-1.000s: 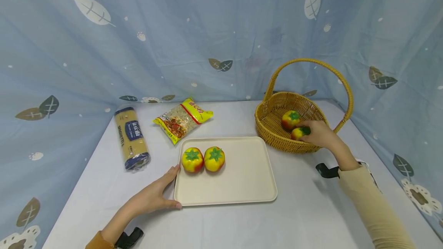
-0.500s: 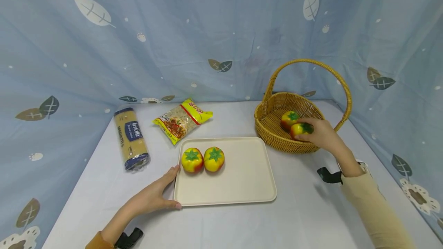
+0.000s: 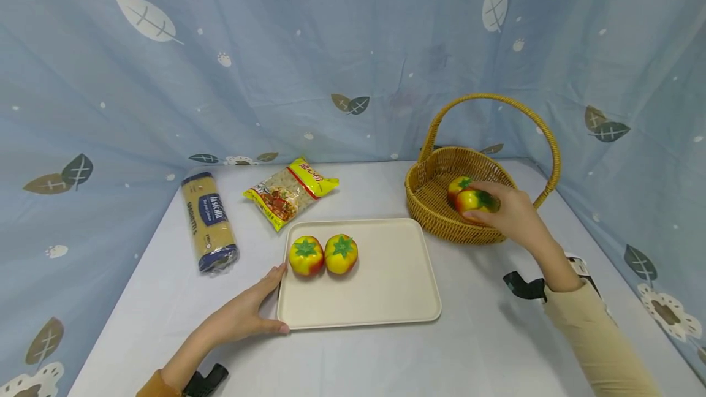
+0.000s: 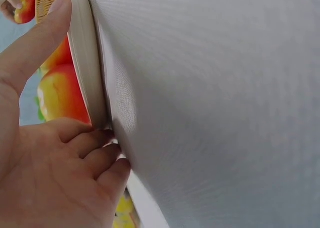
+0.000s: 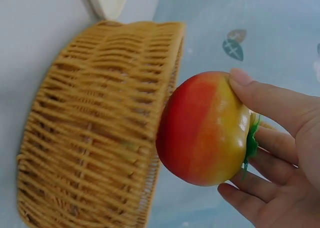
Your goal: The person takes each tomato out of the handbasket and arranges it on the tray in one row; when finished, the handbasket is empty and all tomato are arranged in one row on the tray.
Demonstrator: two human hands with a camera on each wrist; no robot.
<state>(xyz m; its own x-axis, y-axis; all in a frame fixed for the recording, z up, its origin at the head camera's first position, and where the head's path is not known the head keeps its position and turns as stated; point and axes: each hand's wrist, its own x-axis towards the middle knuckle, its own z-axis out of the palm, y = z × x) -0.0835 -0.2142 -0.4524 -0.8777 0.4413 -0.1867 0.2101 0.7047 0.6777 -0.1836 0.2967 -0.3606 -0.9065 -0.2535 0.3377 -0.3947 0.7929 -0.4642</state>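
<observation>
The right hand [image 3: 512, 214] grips one fruit [image 3: 470, 201], partly hiding another fruit [image 3: 459, 184] in the basket [image 3: 452, 228]. The splayed left hand [image 3: 245, 313] touches the tray [image 3: 386, 277].

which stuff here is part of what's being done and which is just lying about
Seems part of the job:
- held fruit, gripped by the right hand at the basket
- basket, with another fruit inside
- tray, touched by the left hand
- two fruits on the tray

Apparently just lying about, untouched:
- spaghetti pack
- yellow-ended food bag
</observation>
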